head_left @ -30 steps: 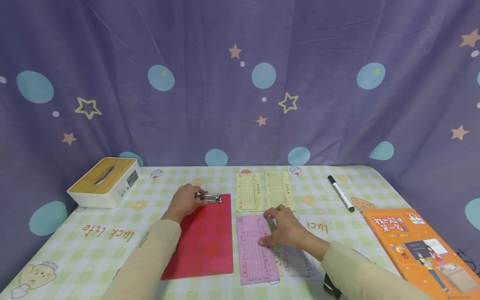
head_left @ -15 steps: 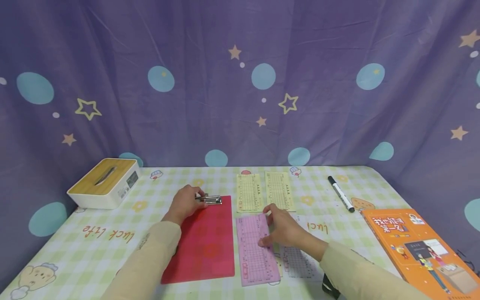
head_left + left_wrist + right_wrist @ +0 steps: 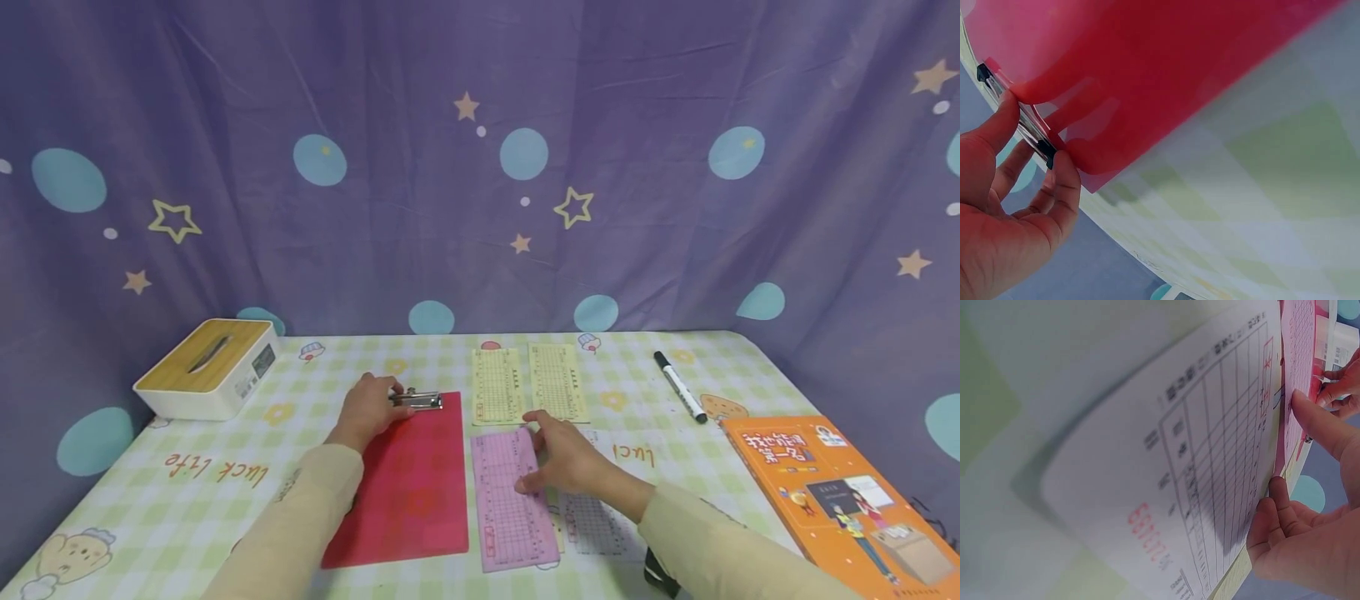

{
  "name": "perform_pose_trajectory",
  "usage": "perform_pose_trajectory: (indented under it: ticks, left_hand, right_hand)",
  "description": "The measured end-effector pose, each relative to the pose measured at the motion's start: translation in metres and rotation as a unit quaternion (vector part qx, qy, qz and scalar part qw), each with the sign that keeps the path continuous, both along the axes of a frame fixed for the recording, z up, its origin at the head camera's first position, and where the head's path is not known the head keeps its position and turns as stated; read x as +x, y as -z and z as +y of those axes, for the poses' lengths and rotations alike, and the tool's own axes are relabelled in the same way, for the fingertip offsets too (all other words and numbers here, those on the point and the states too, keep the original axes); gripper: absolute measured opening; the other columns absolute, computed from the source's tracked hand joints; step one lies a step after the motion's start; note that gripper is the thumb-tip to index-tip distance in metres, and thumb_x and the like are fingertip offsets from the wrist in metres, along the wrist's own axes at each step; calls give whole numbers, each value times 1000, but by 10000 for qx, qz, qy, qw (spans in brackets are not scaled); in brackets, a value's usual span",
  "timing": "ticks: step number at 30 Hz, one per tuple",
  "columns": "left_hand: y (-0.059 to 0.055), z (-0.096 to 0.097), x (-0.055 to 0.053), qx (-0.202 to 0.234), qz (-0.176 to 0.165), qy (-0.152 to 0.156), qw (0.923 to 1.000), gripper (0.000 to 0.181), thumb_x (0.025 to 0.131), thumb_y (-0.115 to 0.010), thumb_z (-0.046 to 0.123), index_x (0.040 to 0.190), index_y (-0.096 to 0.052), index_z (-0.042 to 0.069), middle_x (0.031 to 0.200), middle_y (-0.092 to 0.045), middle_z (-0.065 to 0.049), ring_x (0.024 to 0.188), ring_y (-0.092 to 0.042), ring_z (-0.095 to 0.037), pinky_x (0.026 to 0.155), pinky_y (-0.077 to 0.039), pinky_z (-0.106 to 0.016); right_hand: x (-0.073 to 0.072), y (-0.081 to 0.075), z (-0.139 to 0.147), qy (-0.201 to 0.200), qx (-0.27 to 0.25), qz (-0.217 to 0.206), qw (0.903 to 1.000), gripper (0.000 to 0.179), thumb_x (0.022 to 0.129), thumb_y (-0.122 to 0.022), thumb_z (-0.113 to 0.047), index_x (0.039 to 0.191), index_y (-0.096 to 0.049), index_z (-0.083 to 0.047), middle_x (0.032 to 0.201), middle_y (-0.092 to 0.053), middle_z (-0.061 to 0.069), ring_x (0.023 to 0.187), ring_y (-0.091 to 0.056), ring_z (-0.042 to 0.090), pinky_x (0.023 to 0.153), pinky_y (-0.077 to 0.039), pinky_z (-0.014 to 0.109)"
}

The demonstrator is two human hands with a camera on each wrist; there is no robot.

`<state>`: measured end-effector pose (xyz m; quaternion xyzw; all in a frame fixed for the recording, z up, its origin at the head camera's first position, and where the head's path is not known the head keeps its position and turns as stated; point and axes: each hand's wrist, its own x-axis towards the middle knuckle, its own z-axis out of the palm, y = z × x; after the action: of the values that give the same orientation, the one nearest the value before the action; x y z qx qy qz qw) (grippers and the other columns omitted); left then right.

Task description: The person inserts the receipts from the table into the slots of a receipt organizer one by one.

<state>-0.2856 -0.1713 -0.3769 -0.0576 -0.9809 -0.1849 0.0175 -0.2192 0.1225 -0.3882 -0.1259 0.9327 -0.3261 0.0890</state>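
Note:
A red see-through clipboard (image 3: pixel 420 483) lies left of centre on the table. My left hand (image 3: pixel 366 410) pinches its metal clip (image 3: pixel 425 401) at the far edge; in the left wrist view the thumb and fingers curl about that clip (image 3: pixel 1030 125). Right of the board is a pink printed slip (image 3: pixel 508 517). With thumb and fingers my right hand (image 3: pixel 566 457) grips the slip's right side. A white printed slip (image 3: pixel 596 527) lies partly beneath the right hand and fills much of the right wrist view. Between it and the pink slip, a yellowish edge peeks out.
Two yellow slips (image 3: pixel 497 387) lie beyond the pink one. A marker (image 3: pixel 681 387) and an orange book (image 3: pixel 840 508) are at the right. A tissue box (image 3: pixel 210 367) stands back left. Some black object (image 3: pixel 660 577) is half hidden by the right sleeve.

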Motion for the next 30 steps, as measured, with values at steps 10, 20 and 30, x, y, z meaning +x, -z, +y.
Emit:
perform_pose_trajectory:
  ticks: [10, 20, 30]
  left_hand:
    - [-3, 2, 2, 62, -384, -274, 9989, 36, 89, -80, 20, 114, -66, 0, 105, -68, -18, 101, -55, -39, 94, -45, -52]
    - [-2, 0, -1, 69, -578, -101, 9983, 28, 91, -76, 18, 112, -61, 6, 101, -63, -18, 98, -52, -37, 88, -46, -50]
    - [6, -7, -4, -31, -39, 293, 9996, 22, 89, -78, 19, 105, -65, 10, 86, -65, -9, 88, -55, -32, 84, -48, -48]
  right_hand:
    - [2, 0, -1, -17, 39, -11, 10000, 96, 69, -96, -19, 148, -44, -4, 107, -65, 4, 99, -57, 21, 95, -47, 48]
    - [2, -1, 0, -48, -75, -15, 10000, 93, 69, -95, -19, 147, -46, -4, 106, -66, 3, 105, -56, 24, 99, -44, 49]
    - [1, 1, 1, -60, -13, -23, 10000, 93, 70, -95, -20, 147, -46, -5, 107, -66, 2, 107, -55, 24, 99, -44, 49]
